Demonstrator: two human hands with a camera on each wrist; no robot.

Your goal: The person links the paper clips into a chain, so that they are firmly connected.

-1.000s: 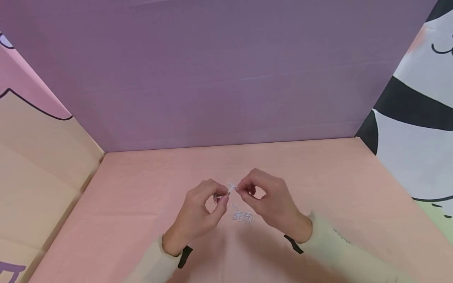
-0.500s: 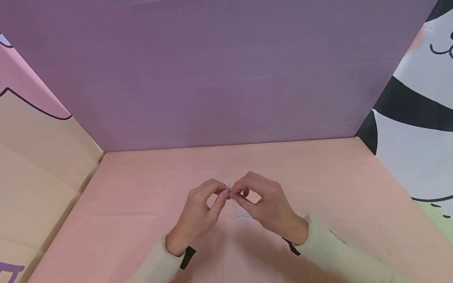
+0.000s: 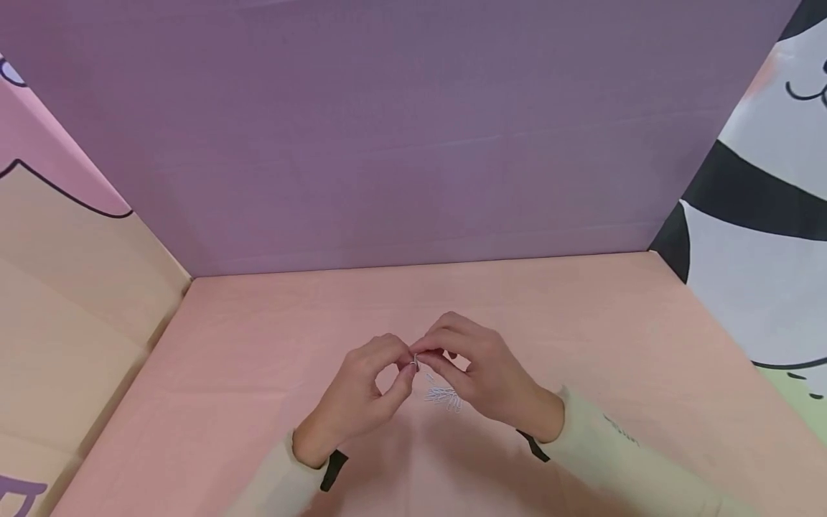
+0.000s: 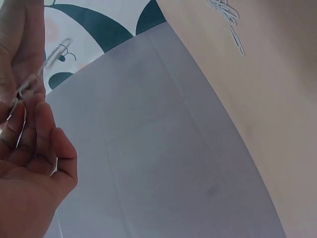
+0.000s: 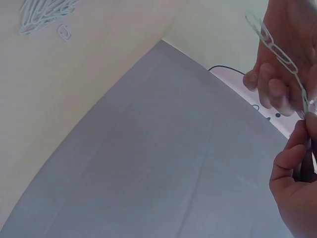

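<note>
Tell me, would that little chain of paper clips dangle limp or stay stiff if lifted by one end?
The paper-clip chain would probably hang limp, since separate links show between the left hand and right hand. It looks thin and wiry, so likely very light. The loose clips would probably scatter if pushed.

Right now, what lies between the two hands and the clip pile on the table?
Nothing: head view shows bare table between the hands' linked clips and the pile.

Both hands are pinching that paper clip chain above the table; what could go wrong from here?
The left hand and right hand pinch the paper clip chain only at the fingertips, so a link could slip free. The hanging end may swing into the loose clip pile on the table and snag.
</note>
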